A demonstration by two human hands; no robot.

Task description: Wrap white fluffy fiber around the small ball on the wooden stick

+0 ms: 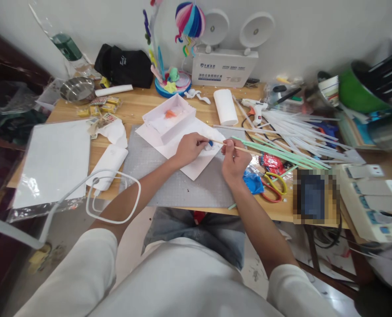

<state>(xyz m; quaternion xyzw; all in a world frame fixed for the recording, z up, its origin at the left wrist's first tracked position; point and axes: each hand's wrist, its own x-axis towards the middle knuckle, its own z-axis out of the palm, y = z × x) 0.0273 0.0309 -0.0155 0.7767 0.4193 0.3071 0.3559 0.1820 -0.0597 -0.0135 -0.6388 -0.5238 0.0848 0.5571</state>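
Wooden tabletop (133, 111) stretches before you beneath a pale wall (116, 22). At your left lies a white sheet (55, 163) in clear plastic; farther right, a white box (179, 127) with an orange piece (170, 114) inside stands on white paper (192, 169) over a grey mat (169, 189). Your left hand (192, 149) pinches a thin stick (217, 142) beside a small blue lump (211, 143); the stick spans above the paper to your right hand (234, 160), whose thumb and curled fingers grip it. Beyond lie green strips (278, 152) and scissors (272, 188).
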